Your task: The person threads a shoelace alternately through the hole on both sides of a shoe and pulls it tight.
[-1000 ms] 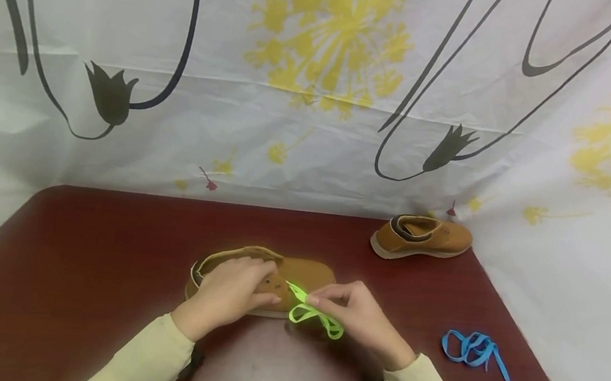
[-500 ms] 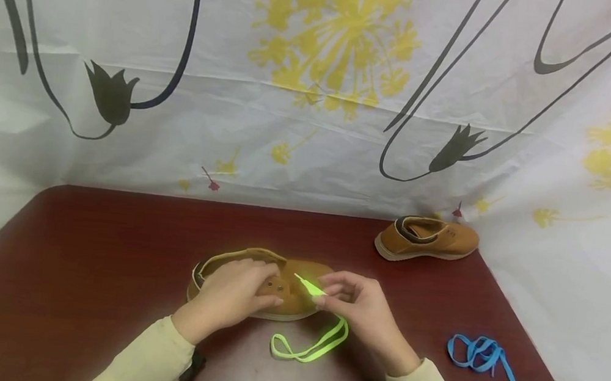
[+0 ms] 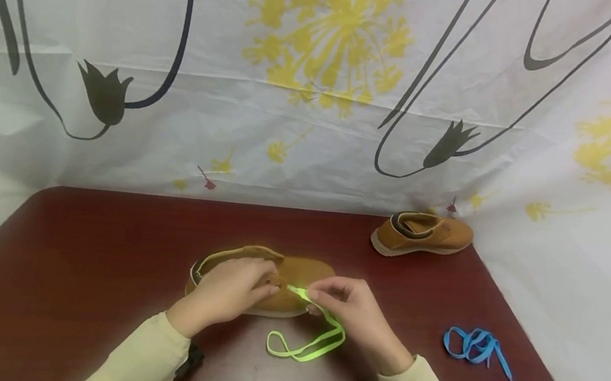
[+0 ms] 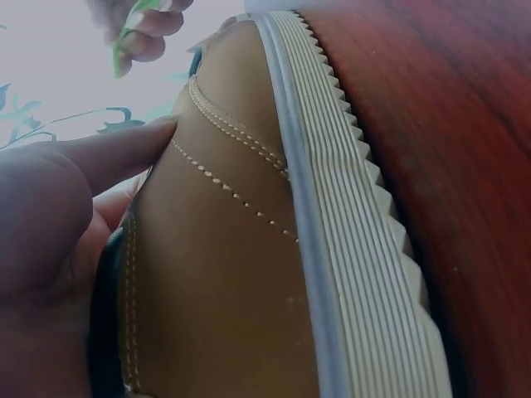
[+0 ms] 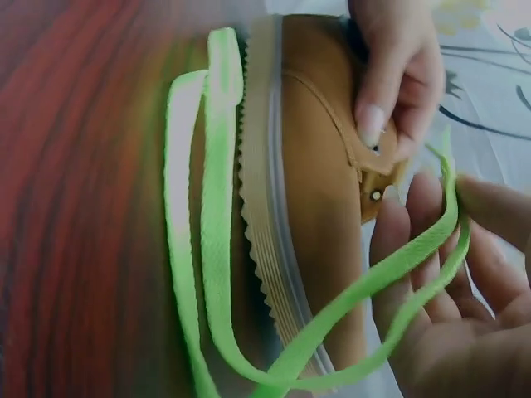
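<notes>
A tan leather shoe (image 3: 306, 270) lies on the table, toe to the right in the head view. My left hand (image 3: 226, 290) grips its eyelet flap, thumb on the near side, as the right wrist view shows. Two eyelets (image 5: 377, 196) are visible on that flap. With thumb and fingers, my right hand (image 3: 357, 312) pinches a neon green shoelace (image 5: 217, 207) close to its end. The lace's tip points left toward the eyelets; whether it touches the shoe I cannot tell. The rest of the lace hangs in a long loop down to the table.
A second tan shoe (image 3: 428, 236) without visible laces stands at the table's back right corner. On the right lies a loosely coiled blue shoelace (image 3: 475, 345). A patterned cloth (image 3: 177, 141) hangs behind the dark red table (image 3: 101, 244).
The green lace's bunched loops have loosened and dropped toward the table. My right hand drew the tip away to the right, then brought it back left. The left hand has kept its place.
</notes>
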A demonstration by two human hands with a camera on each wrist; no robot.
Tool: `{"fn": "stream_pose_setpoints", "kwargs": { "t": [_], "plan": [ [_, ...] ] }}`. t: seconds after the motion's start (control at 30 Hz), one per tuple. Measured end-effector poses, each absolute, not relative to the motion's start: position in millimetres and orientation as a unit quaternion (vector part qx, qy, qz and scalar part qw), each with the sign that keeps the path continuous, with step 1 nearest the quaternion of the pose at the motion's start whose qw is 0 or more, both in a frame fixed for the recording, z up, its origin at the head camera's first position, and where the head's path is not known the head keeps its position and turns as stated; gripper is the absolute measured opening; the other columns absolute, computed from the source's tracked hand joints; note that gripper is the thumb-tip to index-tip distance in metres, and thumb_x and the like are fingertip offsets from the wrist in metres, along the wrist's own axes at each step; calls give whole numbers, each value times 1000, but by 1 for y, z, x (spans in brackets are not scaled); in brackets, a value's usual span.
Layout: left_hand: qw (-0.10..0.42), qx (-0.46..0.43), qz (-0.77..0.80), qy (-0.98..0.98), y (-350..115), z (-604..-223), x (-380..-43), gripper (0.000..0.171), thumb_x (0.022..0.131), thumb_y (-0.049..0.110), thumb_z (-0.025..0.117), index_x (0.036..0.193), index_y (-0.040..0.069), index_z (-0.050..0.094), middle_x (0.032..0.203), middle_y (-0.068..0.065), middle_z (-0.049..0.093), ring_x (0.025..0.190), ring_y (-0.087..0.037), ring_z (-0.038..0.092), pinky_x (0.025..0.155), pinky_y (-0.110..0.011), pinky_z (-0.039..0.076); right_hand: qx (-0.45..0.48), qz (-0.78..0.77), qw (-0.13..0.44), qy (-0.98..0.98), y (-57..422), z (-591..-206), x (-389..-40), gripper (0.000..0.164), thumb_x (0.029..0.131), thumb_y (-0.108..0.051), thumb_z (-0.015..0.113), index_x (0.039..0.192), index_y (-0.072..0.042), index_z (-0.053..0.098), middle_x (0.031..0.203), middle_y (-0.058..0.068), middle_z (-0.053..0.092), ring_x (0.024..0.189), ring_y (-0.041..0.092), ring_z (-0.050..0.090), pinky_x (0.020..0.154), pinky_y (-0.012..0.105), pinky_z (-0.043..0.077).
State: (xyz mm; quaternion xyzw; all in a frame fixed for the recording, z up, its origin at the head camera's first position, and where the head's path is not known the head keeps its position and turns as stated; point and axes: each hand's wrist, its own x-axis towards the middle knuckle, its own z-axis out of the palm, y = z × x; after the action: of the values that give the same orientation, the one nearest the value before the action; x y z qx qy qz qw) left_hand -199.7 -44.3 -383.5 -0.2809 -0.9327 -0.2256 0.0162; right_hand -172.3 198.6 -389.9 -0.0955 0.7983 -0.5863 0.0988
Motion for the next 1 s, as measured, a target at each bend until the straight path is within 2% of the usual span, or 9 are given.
{"fn": "stream_pose_setpoints", "kwargs": {
  "t": [0.17, 0.27, 0.37, 0.47, 0.63, 0.77, 1.0],
  "plan": [
    [15, -281, -232, -931, -45, -382, -200, 9, 94, 28, 72, 100, 22, 70, 85, 13, 65, 69, -4, 52, 66, -29, 48, -92, -584, 67, 804, 188, -389, -168, 17, 93, -10, 72, 102, 4, 73, 90, 20, 75, 72, 12, 73, 68, 35, 63],
    [7, -280, -233, -931, -44, -383, -200, 10, 94, 28, 72, 100, 21, 70, 82, 12, 62, 67, -5, 51, 65, -29, 46, -92, -600, 63, 793, 185, -389, -165, 25, 94, -7, 69, 115, 7, 69, 96, 27, 75, 74, 13, 74, 71, 34, 63],
    [4, -279, -233, -932, -44, -383, -200, 10, 94, 28, 72, 99, 20, 70, 77, 13, 58, 65, -5, 49, 63, -28, 44, -103, -615, 67, 779, 183, -389, -164, 38, 97, -4, 64, 132, 10, 58, 104, 32, 72, 79, 15, 76, 77, 34, 63],
    [5, -281, -237, -930, -44, -382, -201, 9, 94, 28, 71, 98, 19, 69, 75, 12, 55, 64, -6, 48, 62, -27, 42, -105, -618, 84, 774, 181, -387, -163, 44, 99, -6, 62, 140, 9, 52, 108, 32, 72, 84, 21, 77, 78, 32, 63],
    [-1, -288, -258, -922, -43, -378, -201, 6, 94, 23, 72, 91, 19, 69, 74, 12, 57, 65, -6, 49, 62, -25, 43, -97, -605, 110, 783, 178, -385, -160, 35, 100, -11, 62, 128, 10, 62, 106, 27, 74, 86, 26, 78, 76, 29, 62],
    [6, -277, -269, -922, -43, -374, -201, 5, 89, 20, 77, 90, 20, 72, 77, 12, 64, 67, -3, 53, 63, -24, 46, -99, -606, 121, 780, 174, -386, -159, 25, 101, -6, 58, 117, 12, 65, 106, 31, 73, 83, 23, 77, 75, 32, 63],
    [42, -266, -238, -933, -44, -368, -199, 7, 84, 20, 81, 86, 20, 75, 78, 12, 68, 69, -3, 56, 66, -26, 49, -93, -624, 129, 766, 170, -388, -159, 29, 101, -4, 57, 125, 12, 61, 105, 32, 72, 80, 16, 76, 71, 33, 63]
  ]
}}
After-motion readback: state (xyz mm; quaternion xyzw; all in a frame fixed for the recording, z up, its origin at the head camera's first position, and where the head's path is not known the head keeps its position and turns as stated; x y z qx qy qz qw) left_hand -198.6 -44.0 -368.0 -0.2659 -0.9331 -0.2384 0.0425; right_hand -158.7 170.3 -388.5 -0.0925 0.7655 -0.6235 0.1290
